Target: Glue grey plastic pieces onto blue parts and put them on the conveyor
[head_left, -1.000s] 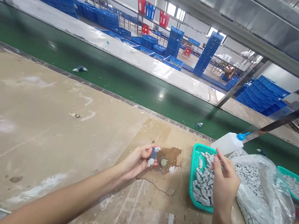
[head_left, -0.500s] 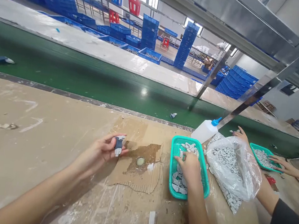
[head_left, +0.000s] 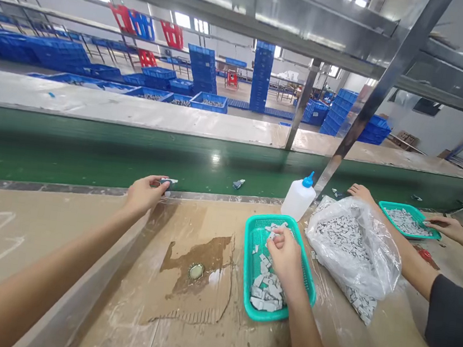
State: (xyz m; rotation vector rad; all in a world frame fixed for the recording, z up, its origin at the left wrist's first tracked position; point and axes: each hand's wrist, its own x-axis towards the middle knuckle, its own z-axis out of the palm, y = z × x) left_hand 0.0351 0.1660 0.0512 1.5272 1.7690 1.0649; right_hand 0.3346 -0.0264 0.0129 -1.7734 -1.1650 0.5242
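My left hand point(head_left: 144, 195) pinches a small dark-grey and white plastic part point(head_left: 167, 181) at the near edge of the green conveyor belt point(head_left: 90, 159). Inside the teal basket point(head_left: 246, 265), my right hand point(head_left: 287, 256) has its fingertips closed on a small light-grey plastic piece point(head_left: 273, 235). More grey pieces point(head_left: 269, 293) lie loose below it. Between my hands, a sheet of cardboard point(head_left: 181, 308) bears a wet brown stain and a round metal cap point(head_left: 196, 271) holding something pale.
A white squeeze bottle point(head_left: 298, 198) with a blue nozzle stands behind the basket. To the right sits a clear bag point(head_left: 344, 238) of grey pieces. A co-worker's hands point(head_left: 448, 228) are near a second teal basket point(head_left: 407, 220). A metal post point(head_left: 355, 124) rises beyond the bottle.
My left hand has moved forward with the grey and white part, from beside the cardboard to the belt's edge. My right hand stays in the basket. The view has levelled.
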